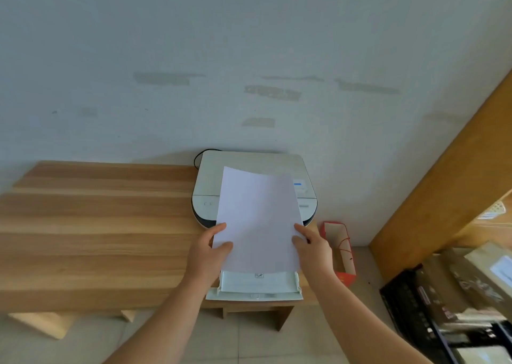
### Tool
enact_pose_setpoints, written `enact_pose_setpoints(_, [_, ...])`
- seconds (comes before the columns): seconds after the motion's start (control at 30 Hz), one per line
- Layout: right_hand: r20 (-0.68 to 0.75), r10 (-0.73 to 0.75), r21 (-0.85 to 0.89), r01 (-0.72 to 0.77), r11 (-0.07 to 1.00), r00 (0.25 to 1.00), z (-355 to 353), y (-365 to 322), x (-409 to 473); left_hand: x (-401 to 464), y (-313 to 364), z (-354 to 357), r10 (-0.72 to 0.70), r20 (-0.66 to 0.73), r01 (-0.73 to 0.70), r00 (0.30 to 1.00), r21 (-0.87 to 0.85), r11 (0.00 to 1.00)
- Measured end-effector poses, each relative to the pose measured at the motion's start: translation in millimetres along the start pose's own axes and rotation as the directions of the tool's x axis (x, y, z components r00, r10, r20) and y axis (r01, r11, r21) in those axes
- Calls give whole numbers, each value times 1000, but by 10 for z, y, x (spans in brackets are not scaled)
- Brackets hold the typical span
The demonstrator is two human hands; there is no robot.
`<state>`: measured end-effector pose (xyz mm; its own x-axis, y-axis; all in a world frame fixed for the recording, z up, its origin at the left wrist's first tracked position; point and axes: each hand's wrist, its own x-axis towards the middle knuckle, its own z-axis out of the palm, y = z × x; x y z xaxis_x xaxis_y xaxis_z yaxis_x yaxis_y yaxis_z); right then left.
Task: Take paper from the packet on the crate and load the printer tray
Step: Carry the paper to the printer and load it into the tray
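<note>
A white printer (210, 182) sits on the right end of a low wooden table (91, 225), against the wall. Its pale paper tray (257, 287) juts out toward me over the table's front edge. I hold a thin stack of white paper (259, 219) above the tray and in front of the printer, tilted up and slightly curled at the far end. My left hand (210, 253) grips the paper's left edge and my right hand (313, 250) grips its right edge. The packet and the crate are not clearly in view.
A red and white open carton (342, 250) stands to the right of the printer by the wall. A wooden panel (443, 192) leans at the right. Dark boxes and packets (457, 302) pile up at the lower right. A black cable (198, 156) loops behind the printer.
</note>
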<state>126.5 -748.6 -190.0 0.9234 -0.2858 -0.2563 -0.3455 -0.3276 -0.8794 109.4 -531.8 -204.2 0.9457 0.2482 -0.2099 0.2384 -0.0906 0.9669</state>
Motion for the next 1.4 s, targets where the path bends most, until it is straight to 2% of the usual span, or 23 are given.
enact_pose_setpoints(0.13, [22, 51, -5, -51, 999, 998, 38, 183, 2, -43, -173, 30, -65, 5, 65, 998, -16, 998])
enact_pose_setpoints(0.3, [71, 88, -114, -80, 990, 994, 61, 457, -8, -162, -416, 43, -117, -3, 117, 993, 38, 992])
enact_pose_setpoints(0.63, [143, 251, 32, -258, 966, 958, 47, 1051, 20, -322, -853, 246, -223, -32, 225, 974, 165, 960])
enact_pose_setpoints(0.97, [210, 457, 76, -480, 874, 864, 77, 1428, 115, -303, -1125, 339, -344, -31, 343, 939, 201, 918])
enact_pose_setpoints(1.4, [231, 505, 71, -532, 844, 831, 150, 1635, 163, -239, -1280, 365, -465, -23, 457, 885, 238, 857])
